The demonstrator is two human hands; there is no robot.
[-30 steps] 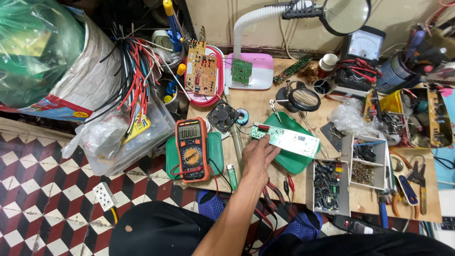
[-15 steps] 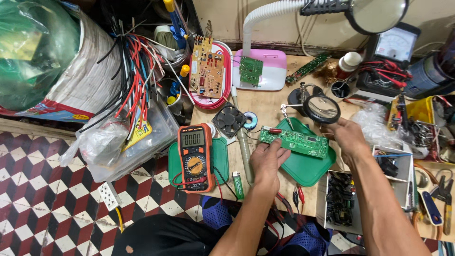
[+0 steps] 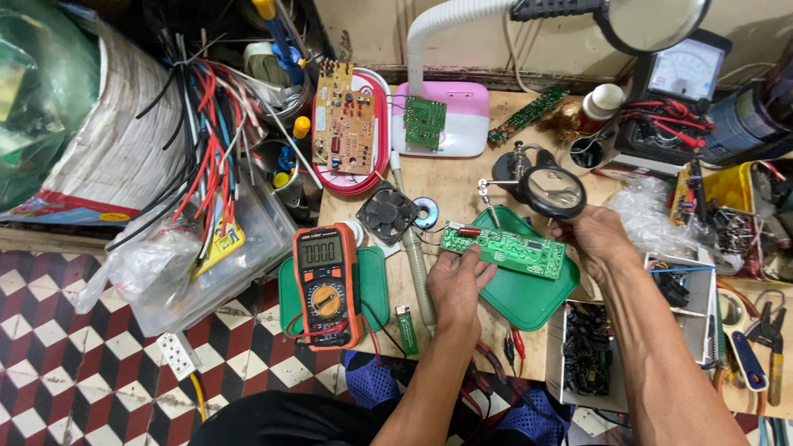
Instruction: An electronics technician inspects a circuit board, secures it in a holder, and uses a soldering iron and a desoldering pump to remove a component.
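While over tray: green circuit board (image 3: 504,250) — gripped at both ends
Left hand (image 3: 457,285): fingers clamped on board
Right hand (image 3: 599,239): clamped on board — beside magnifier (image 3: 554,192)

Long green circuit board (image 3: 504,250), components up, roughly level, over green tray (image 3: 529,299)

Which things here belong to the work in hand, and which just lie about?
In hand:
left hand
right hand
long green circuit board
green plastic tray

Lying about:
orange multimeter
small black fan
tan circuit board
green lighter
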